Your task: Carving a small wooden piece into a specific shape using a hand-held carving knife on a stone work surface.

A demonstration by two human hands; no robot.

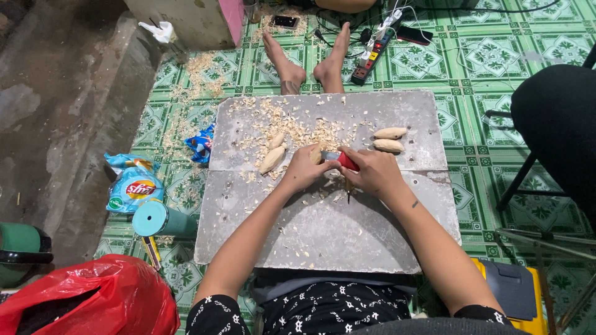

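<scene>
Four shaped wood pieces (390, 133) lie on our counter (323, 236) among shavings (292, 127); our left hand (304, 170) fingers grip another piece (316, 154), right hand (372, 174) clenching a red-handled knife (346, 162), carving unfinished

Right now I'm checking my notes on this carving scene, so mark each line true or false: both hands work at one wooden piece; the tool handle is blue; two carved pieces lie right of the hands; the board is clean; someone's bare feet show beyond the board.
1. Both hands, the left hand and right hand, meet at one wooden piece: true.
2. The tool handle is blue: false, it is red.
3. Two carved pieces lie right of the hands: true.
4. The board is clean: false, wood shavings cover it.
5. Bare feet show beyond the board: true.
</scene>
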